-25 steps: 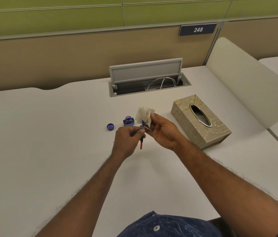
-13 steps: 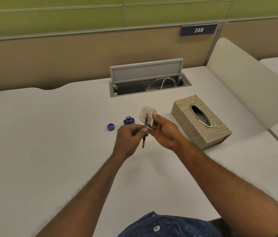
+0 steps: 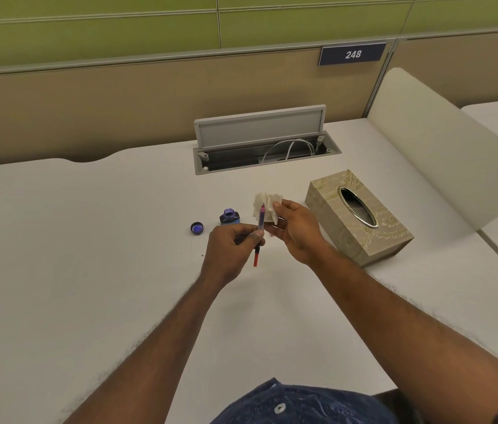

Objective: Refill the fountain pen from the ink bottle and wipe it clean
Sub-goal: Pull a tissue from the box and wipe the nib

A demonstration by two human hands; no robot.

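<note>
Crumpled paper tissue (image 3: 267,206); matt desk (image 3: 88,240).

a: what stands behind the white desk (image 3: 88,240)?
b: a beige partition (image 3: 119,111) under green panels (image 3: 119,32), bearing a dark plate (image 3: 352,54) marked 248.
a: and set into the desk?
b: a grey cable hatch (image 3: 260,127), lid raised, white cable (image 3: 287,146) inside; cream divider (image 3: 440,154) at right.
</note>
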